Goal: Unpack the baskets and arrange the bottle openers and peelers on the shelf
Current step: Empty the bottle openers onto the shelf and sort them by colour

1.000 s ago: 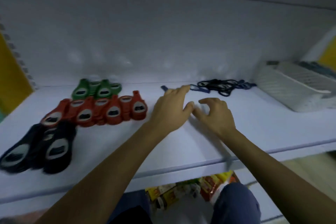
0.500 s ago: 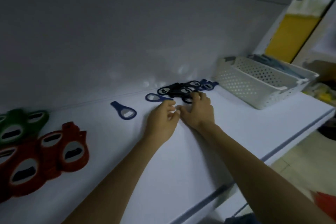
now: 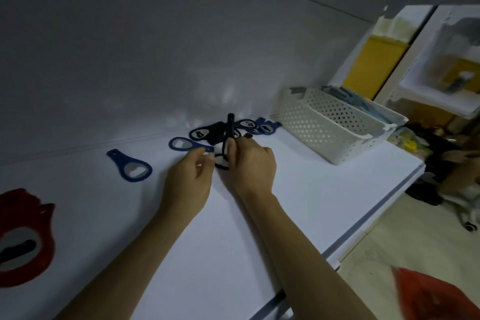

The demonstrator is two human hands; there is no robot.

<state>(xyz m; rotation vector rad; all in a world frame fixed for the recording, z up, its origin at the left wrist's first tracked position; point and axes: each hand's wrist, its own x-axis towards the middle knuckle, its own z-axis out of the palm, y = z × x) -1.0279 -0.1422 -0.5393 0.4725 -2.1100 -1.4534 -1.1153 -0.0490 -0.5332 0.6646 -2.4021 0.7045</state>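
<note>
My right hand (image 3: pixel 250 163) pinches a black bottle opener (image 3: pixel 228 135) and holds it upright, handle pointing up, just off the white shelf (image 3: pixel 233 241). My left hand (image 3: pixel 188 179) is beside it with curled fingers touching the opener's round lower end. Behind lies a small heap of black and blue openers (image 3: pixel 207 132). Two blue openers lie apart to the left, one near my left fingers (image 3: pixel 185 145) and one farther left (image 3: pixel 131 169). A red opener (image 3: pixel 23 236) shows at the left edge.
A white perforated basket (image 3: pixel 330 127) with bluish items inside stands at the shelf's right end. The shelf's back wall is close behind the heap. Right of the shelf edge are floor, other shelving and a red object (image 3: pixel 436 296).
The view has swung right, pushing the red and green openers out of frame. My right hand has lifted a black opener upright out of the heap; my left hand stays beside it.
</note>
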